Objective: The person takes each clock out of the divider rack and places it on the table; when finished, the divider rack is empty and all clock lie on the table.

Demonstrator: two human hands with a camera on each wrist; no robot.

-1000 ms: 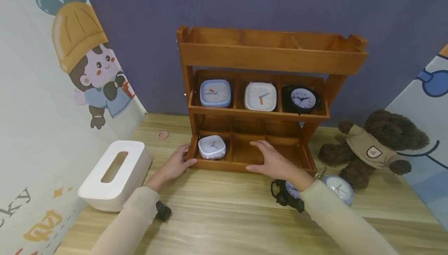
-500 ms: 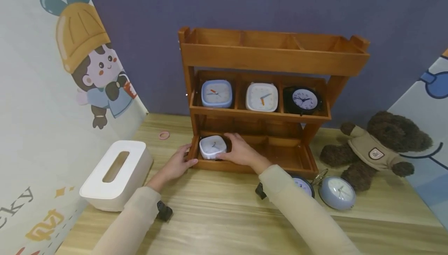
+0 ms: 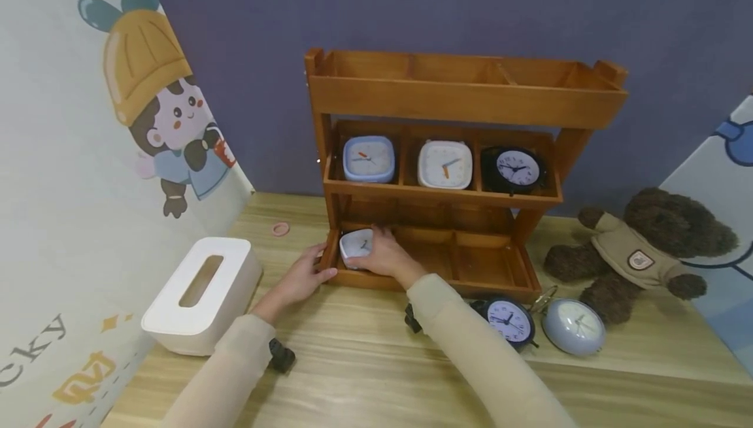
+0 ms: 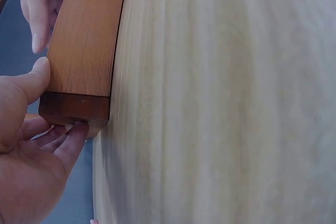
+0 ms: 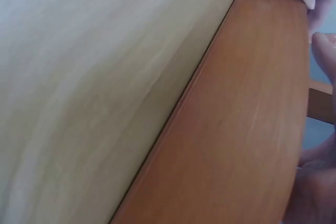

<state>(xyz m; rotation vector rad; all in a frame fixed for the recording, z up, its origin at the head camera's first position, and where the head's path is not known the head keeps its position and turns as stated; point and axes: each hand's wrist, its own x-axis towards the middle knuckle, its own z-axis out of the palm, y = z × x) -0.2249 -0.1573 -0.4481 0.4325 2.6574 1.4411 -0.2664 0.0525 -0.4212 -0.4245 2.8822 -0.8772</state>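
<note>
My right hand (image 3: 387,255) holds a small white alarm clock (image 3: 355,244) in the bottom-left compartment of a brown wooden rack (image 3: 465,102). Its thumb is at the clock's front and its fingers are over the right side, hiding part of the dial. With my left hand (image 3: 304,274) I grip the rack's lower left corner. In the left wrist view the left thumb (image 4: 38,80) lies at the edge of the front board, and the fingers bend against its end. The right wrist view shows mostly that board (image 5: 231,119), with the right hand cut off at the edge.
Blue (image 3: 368,159), white (image 3: 445,164) and black (image 3: 514,170) clocks fill the middle tier. Right of my right forearm stand a dark clock (image 3: 508,321) and a round blue-grey clock (image 3: 573,327), near a teddy bear (image 3: 635,251). A tissue box (image 3: 202,294) and pink ring (image 3: 280,229) lie left.
My right hand has moved left from above the bottom middle compartment onto the white clock and now covers its right side. The left hand stays at the rack's corner.
</note>
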